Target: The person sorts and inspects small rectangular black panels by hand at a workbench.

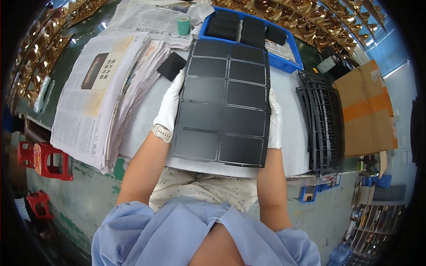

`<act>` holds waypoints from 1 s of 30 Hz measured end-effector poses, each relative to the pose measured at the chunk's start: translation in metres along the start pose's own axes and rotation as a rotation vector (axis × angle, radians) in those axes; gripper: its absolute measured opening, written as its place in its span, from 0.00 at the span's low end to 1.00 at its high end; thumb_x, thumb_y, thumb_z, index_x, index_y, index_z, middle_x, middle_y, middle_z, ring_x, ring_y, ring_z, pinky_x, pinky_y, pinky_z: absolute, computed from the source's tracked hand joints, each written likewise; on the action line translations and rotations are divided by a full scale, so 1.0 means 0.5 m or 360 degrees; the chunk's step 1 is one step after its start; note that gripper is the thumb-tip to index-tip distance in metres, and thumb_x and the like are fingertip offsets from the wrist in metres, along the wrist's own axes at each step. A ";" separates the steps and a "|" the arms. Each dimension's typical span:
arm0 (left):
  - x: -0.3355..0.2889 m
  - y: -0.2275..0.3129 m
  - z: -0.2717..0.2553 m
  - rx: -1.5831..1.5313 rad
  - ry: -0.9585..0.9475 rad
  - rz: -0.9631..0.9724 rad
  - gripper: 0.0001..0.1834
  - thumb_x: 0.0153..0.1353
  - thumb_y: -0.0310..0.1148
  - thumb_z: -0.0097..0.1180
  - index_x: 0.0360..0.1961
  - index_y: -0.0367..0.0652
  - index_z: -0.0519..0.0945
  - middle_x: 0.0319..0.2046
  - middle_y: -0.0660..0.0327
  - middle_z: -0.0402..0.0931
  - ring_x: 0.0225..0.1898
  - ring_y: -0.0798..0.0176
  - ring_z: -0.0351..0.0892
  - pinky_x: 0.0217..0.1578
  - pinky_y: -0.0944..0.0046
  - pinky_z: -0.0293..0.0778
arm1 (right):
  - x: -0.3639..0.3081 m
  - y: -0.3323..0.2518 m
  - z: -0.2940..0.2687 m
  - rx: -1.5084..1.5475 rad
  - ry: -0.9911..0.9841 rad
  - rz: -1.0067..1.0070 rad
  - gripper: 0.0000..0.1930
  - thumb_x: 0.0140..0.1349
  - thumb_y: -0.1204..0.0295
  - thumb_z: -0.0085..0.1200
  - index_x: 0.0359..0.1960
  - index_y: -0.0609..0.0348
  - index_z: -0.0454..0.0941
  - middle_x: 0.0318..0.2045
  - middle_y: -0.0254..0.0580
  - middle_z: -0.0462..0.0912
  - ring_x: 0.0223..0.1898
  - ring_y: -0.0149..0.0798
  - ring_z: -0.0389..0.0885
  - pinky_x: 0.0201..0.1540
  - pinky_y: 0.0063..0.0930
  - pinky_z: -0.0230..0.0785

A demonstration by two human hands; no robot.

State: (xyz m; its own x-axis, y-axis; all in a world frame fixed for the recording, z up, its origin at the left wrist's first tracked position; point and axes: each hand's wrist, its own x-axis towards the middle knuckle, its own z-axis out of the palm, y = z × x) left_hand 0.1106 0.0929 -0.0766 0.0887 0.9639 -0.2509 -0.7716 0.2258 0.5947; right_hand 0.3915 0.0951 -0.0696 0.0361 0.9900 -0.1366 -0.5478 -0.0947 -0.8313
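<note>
I hold a large black sheet (203,116) upright-lengthwise above the white-covered table. Thin cut lines divide it into several rectangular panels in two columns. My left hand (171,103), in a white glove, grips its left edge, with the fingers partly hidden. My right hand (275,119), also gloved in white, closes on the right edge, its fingertips behind the sheet. Just beyond the left fingertips lies a small black rectangular plate (170,66); I cannot tell if the fingers touch it. The sheet's top end overlaps the near edge of a blue tray (290,65).
Black plates (222,25) stand stacked in the blue tray. Left is a thick pile of newspapers (75,119); behind it sits a green tape roll (183,25). To the right are stacked black cut-out frames (324,119) and a cardboard box (364,111). Gold-coloured metal pieces (306,13) line the back.
</note>
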 end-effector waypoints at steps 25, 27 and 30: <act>-0.026 0.020 -0.004 -0.0590 -0.0467 -0.0322 0.42 0.75 0.70 0.52 0.66 0.39 0.81 0.49 0.43 0.85 0.35 0.46 0.81 0.36 0.51 0.81 | -0.002 0.018 -0.023 0.0217 -0.0222 0.0447 0.21 0.81 0.51 0.54 0.56 0.57 0.83 0.29 0.33 0.80 0.32 0.33 0.79 0.37 0.32 0.79; -0.035 0.021 0.010 -0.0584 -0.0478 -0.0330 0.38 0.77 0.67 0.52 0.65 0.42 0.83 0.39 0.54 0.79 0.32 0.57 0.72 0.37 0.52 0.89 | 0.011 0.040 -0.062 0.1026 -0.1397 0.0466 0.23 0.79 0.52 0.53 0.56 0.62 0.80 0.19 0.28 0.70 0.17 0.30 0.66 0.23 0.26 0.62; -0.019 0.019 -0.027 -0.0656 -0.0760 -0.0359 0.37 0.78 0.65 0.52 0.67 0.41 0.82 0.41 0.54 0.81 0.36 0.57 0.74 0.41 0.52 0.90 | 0.020 0.062 -0.062 0.1379 -0.1379 0.0376 0.25 0.79 0.53 0.53 0.58 0.65 0.80 0.18 0.24 0.68 0.19 0.27 0.66 0.29 0.24 0.59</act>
State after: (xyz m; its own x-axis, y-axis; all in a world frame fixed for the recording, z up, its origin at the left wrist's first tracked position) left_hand 0.0939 0.0839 -0.0791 0.4719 0.8773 0.0874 -0.8706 0.4481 0.2032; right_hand 0.4011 0.0987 -0.1134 -0.5200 0.7326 0.4393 -0.8479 -0.5051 -0.1613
